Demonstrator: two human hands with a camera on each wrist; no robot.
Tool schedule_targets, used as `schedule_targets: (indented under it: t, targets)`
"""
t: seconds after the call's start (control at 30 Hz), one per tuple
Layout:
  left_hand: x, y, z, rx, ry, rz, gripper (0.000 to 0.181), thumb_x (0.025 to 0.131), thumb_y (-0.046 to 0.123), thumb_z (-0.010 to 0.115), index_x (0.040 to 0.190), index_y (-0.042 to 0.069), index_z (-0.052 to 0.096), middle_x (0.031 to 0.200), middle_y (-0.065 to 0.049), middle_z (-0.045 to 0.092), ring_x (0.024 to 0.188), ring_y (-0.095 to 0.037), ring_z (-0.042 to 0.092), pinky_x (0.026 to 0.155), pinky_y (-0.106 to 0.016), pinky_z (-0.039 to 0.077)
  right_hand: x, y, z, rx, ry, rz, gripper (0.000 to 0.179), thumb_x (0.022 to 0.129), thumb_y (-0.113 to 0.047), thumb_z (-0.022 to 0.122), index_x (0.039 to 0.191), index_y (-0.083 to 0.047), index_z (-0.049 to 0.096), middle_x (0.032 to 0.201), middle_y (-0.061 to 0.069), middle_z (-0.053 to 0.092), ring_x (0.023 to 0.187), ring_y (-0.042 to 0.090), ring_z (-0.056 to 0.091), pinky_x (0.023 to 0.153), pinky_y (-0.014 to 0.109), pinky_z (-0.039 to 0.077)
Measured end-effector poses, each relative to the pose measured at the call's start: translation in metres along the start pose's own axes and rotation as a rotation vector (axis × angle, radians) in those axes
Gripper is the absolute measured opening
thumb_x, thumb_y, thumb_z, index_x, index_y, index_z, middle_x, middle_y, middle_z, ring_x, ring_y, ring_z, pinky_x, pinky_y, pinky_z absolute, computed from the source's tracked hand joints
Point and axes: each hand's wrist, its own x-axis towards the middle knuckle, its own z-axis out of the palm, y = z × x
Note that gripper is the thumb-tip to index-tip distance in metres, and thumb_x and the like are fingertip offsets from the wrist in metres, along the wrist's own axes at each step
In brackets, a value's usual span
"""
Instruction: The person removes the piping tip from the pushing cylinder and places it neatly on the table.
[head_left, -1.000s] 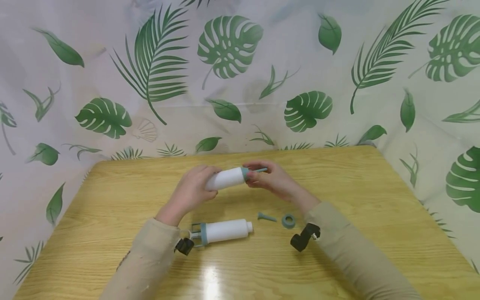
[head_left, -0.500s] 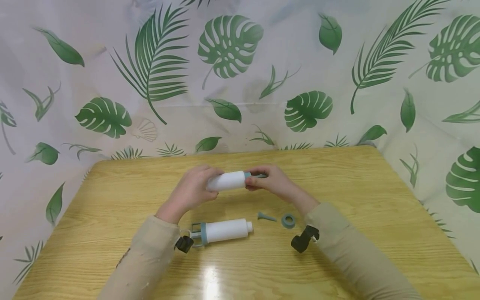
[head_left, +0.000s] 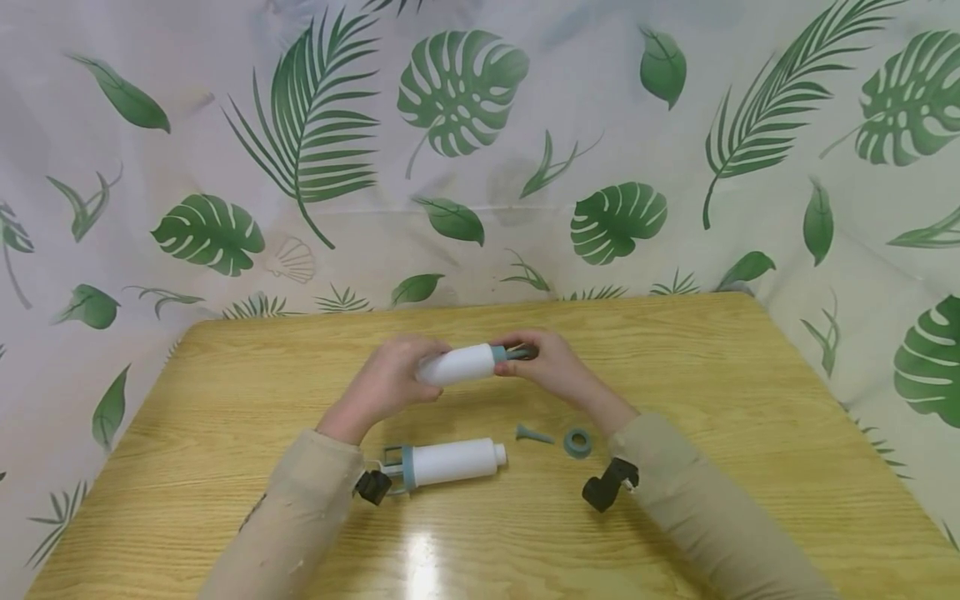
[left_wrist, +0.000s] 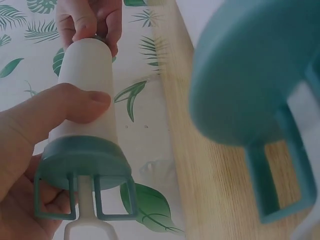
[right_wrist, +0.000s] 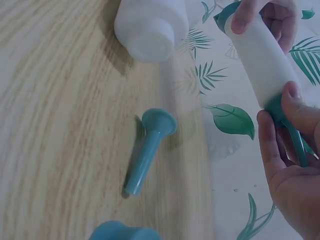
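Observation:
My left hand (head_left: 384, 383) grips the white barrel of an icing syringe (head_left: 462, 364), held tilted above the table. In the left wrist view, the thumb lies across the syringe barrel (left_wrist: 90, 65), above its teal end cap (left_wrist: 85, 157) with two square finger loops and a white plunger. At the far end, my right hand (head_left: 551, 362) pinches the teal collar (head_left: 498, 354), from which a thin nozzle (head_left: 519, 353) sticks out. The right wrist view shows that slender nozzle (right_wrist: 296, 142) running in front of the palm. How firmly the collar sits on the barrel cannot be told.
A second icing syringe (head_left: 455, 462) lies on the wooden table (head_left: 675, 358), its bare white tip pointing right. Beside it are a loose teal nozzle (head_left: 535, 434) and a teal ring (head_left: 577, 443). A leaf-patterned sheet (head_left: 510, 183) hangs behind the table.
The held syringe has shifted slightly right and lies a little flatter than a second ago. The right fingers have changed their position around the collar. Items on the table have stayed put.

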Motion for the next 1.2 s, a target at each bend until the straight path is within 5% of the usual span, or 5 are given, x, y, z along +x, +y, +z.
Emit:
schedule_targets:
  t: [0.33,0.6,0.77,0.97,1.2]
  targets:
    - [-0.003,-0.002,0.005,-0.005,0.046,0.046,0.049,0.070,0.005,0.084,0.115,0.008,0.066,0.109,-0.009,0.065,0.101,-0.027,0.058,0.088,-0.044,0.048,-0.004,0.003,-0.007,-0.023,-0.113,-0.064,0.056,0.080,-0.013,0.078,0.130,-0.003,0.054,0.125,0.015,0.055,0.104,0.030,0.059,0.087,0.038,0.051]
    - [-0.005,-0.004,0.007,0.013,0.047,0.055,0.049,0.070,0.005,0.084,0.116,0.008,0.066,0.109,-0.008,0.064,0.101,-0.026,0.059,0.088,-0.043,0.049,-0.005,0.010,-0.011,0.125,-0.277,0.047,0.045,0.100,-0.030,0.050,0.125,0.008,0.052,0.107,0.024,0.061,0.095,0.038,0.062,0.084,0.051,0.051]
    - [-0.004,-0.004,0.009,0.006,0.043,0.065,0.049,0.070,0.005,0.084,0.116,0.007,0.066,0.108,-0.008,0.064,0.100,-0.026,0.059,0.088,-0.043,0.049,-0.005,0.013,-0.012,0.105,-0.250,0.033,0.039,0.096,-0.019,0.059,0.126,0.005,0.053,0.113,0.023,0.060,0.099,0.035,0.062,0.085,0.045,0.052]
    - [-0.005,-0.005,0.012,-0.002,0.046,0.065,0.049,0.071,0.006,0.084,0.116,0.007,0.066,0.109,-0.009,0.065,0.100,-0.026,0.059,0.087,-0.042,0.050,-0.007,0.012,-0.012,-0.026,-0.215,-0.039,0.052,0.088,-0.017,0.071,0.134,-0.006,0.051,0.126,0.015,0.054,0.108,0.030,0.058,0.088,0.041,0.050]
    - [-0.008,-0.006,0.015,0.036,0.069,0.095,0.049,0.071,0.007,0.084,0.116,0.007,0.066,0.111,-0.010,0.065,0.102,-0.028,0.059,0.088,-0.043,0.049,-0.007,0.014,-0.011,0.034,-0.276,0.007,0.048,0.097,-0.027,0.057,0.133,0.003,0.047,0.117,0.020,0.057,0.102,0.032,0.062,0.087,0.046,0.051]
